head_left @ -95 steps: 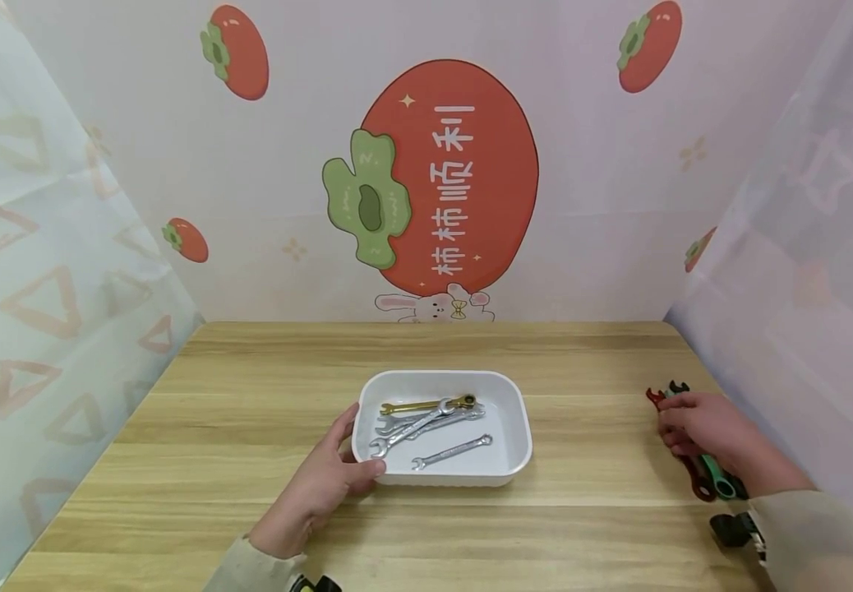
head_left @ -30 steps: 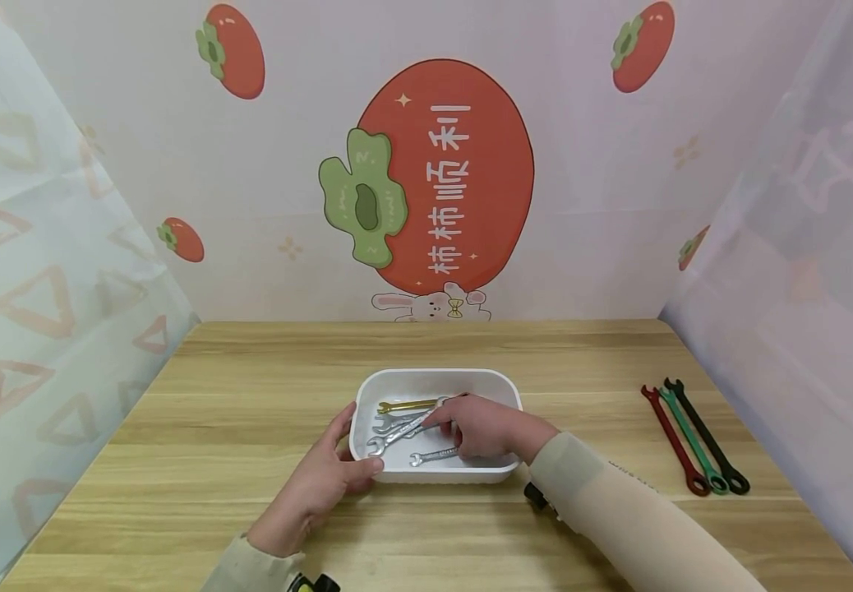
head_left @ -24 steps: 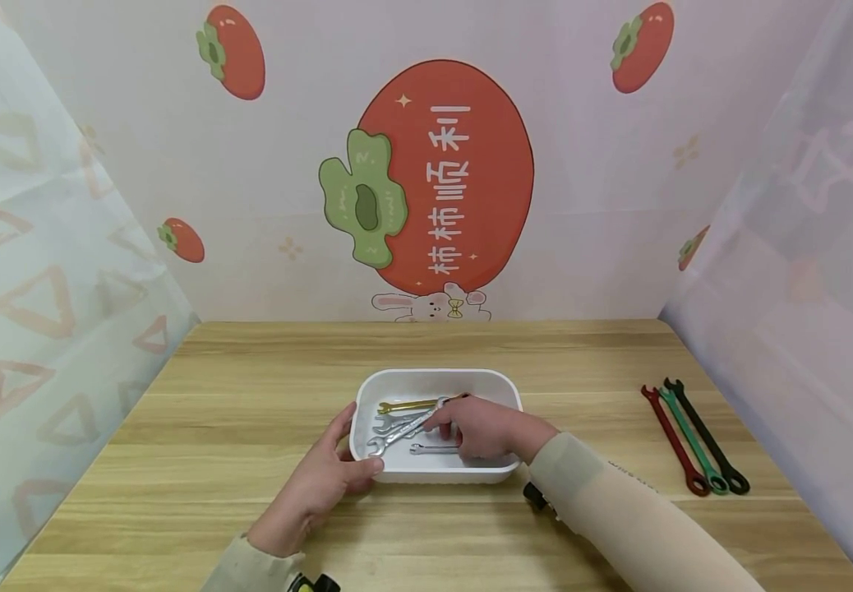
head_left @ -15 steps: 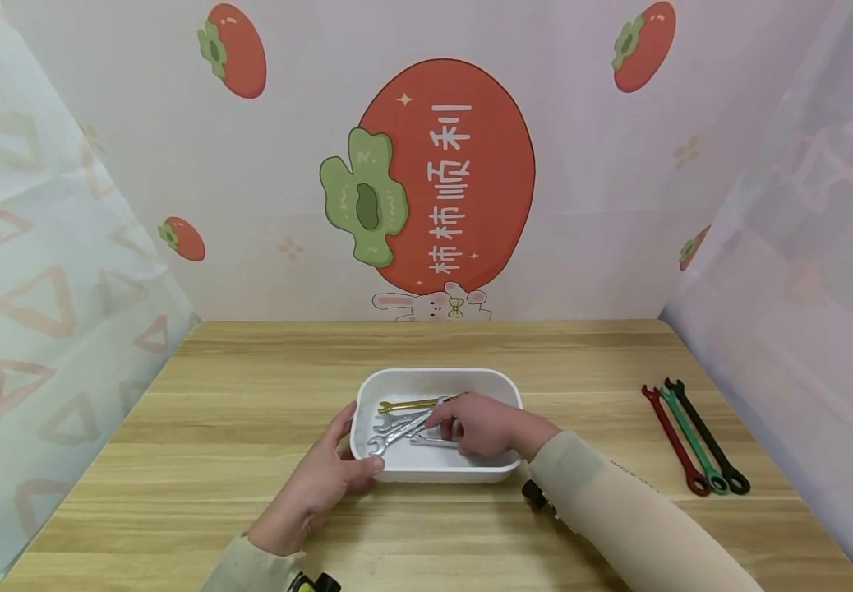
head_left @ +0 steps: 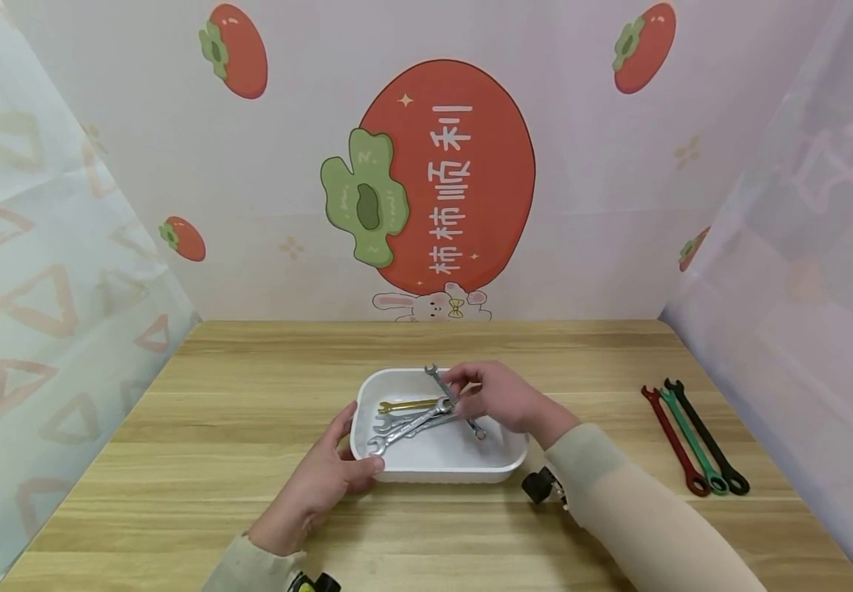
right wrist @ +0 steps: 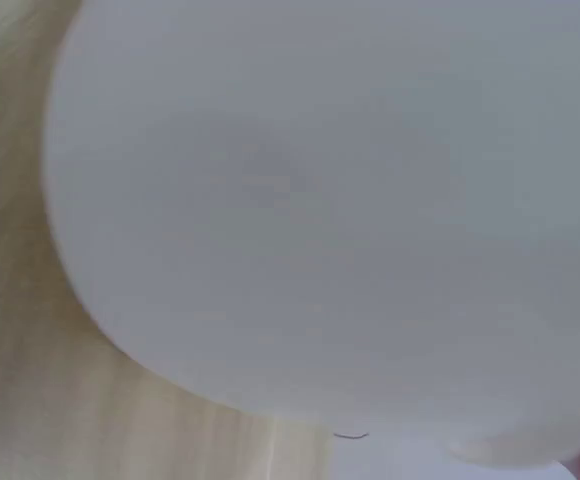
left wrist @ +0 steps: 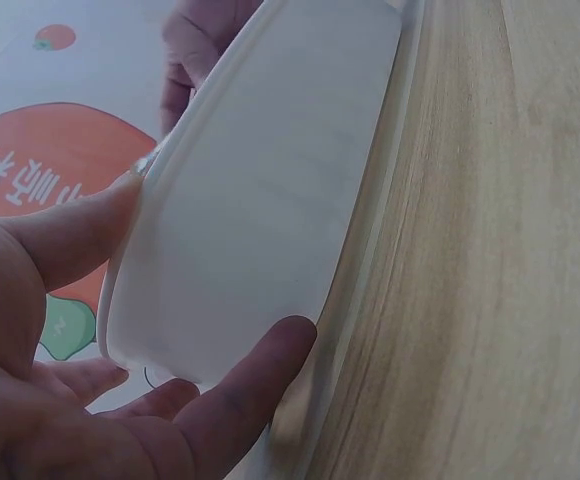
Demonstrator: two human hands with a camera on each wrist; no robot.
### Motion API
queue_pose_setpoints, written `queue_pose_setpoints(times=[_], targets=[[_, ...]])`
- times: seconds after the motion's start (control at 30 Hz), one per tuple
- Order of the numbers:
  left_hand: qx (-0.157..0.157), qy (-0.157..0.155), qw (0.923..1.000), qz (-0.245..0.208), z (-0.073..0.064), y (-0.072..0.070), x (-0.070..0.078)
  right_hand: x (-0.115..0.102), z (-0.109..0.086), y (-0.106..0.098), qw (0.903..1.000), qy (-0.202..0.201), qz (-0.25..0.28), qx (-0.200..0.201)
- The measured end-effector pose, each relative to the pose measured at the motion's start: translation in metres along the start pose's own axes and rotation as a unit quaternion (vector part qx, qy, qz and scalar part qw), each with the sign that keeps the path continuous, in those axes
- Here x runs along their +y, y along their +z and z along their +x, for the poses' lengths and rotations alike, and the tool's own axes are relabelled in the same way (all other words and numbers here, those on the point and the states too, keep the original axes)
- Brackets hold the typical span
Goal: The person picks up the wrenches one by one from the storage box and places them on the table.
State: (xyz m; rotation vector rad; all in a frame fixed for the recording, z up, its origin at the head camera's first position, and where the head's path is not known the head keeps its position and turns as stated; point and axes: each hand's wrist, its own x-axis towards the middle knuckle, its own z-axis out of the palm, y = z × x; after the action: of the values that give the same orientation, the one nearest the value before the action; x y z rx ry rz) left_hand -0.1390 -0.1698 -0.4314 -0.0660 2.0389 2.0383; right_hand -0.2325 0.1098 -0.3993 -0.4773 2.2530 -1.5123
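My right hand [head_left: 496, 395] pinches a small silver combination wrench [head_left: 439, 380] above the white plastic tray [head_left: 441, 477]. The wrench slants, its open end up at the back rim and its ring end low inside. My left hand [head_left: 330, 477] grips the tray's left end, thumb over the front rim and fingers round the outer wall. In the left wrist view this hand [left wrist: 80, 330] spans the tray's side [left wrist: 260, 190]. Inside lie a gold wrench [head_left: 406, 405] and several silver wrenches, one silver wrench [head_left: 404, 432] crossing on top. The tray's wall [right wrist: 350, 220] fills most of the right wrist view.
Red [head_left: 674, 440], green [head_left: 693, 440] and black wrenches [head_left: 707, 436] lie side by side at the right of the wooden table [head_left: 249, 370]. A printed backdrop [head_left: 582, 247] stands behind the table, with hanging sheets at both sides.
My right hand left the coloured wrenches at the right, reached into the tray, and lifted the small silver wrench from its floor, turning it. My left hand has kept its grip on the tray.
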Motion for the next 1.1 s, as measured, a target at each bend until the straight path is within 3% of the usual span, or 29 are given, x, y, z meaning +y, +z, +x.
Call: queue_pose_setpoints(times=[0.23, 0.43, 0.67, 0.93, 1.1], targets=[[0.005, 0.004, 1.0, 0.003, -0.001, 0.0, -0.001, -0.006, -0.006, -0.013, 0.9873, 0.02, 0.156, 0.022], [0.006, 0.003, 1.0, 0.002, 0.0, -0.001, -0.002, -0.001, -0.016, -0.03, 0.9735, 0.029, 0.221, 0.05], [0.004, 0.009, 0.9999, 0.003, 0.0, 0.0, -0.001, 0.015, -0.039, -0.068, 0.9666, 0.023, 0.246, 0.067], [-0.001, 0.004, 1.0, 0.004, 0.0, -0.001, -0.001, 0.036, -0.075, -0.111, 0.978, 0.032, 0.193, 0.073], [-0.003, 0.003, 1.0, -0.001, 0.0, -0.001, -0.001, 0.05, -0.096, -0.135, 0.978, 0.035, 0.191, 0.077]])
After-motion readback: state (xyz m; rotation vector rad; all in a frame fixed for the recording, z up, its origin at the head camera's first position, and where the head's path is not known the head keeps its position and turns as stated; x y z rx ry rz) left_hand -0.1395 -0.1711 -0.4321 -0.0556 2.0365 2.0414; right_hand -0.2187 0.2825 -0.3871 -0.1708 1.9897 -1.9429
